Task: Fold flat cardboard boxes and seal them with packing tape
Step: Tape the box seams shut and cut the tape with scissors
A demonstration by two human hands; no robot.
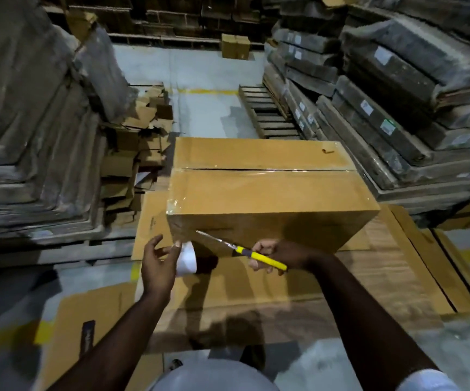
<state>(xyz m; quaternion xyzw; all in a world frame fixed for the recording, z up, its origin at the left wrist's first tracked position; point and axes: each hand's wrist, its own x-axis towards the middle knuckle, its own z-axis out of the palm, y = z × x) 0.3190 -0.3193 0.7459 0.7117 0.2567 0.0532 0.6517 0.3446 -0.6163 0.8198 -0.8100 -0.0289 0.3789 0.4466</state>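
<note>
1. The box [267, 193] stands assembled on flat cardboard [270, 300], its top seam already taped.
2. The left hand [159, 261] pinches the tape roll [186, 261] at the box's near left corner, fingers otherwise loose.
3. The right hand [273, 256] grips a yellow knife [245, 251], blade aimed at the tape.
4. The box is probably light and stiff (empty, seemingly); it is best held by the edges, since taped faces look slick.

Dim warehouse: grey concrete floor [205, 114] with yellow lines [208, 91], wrapped pallet stacks [397, 88] around.
</note>
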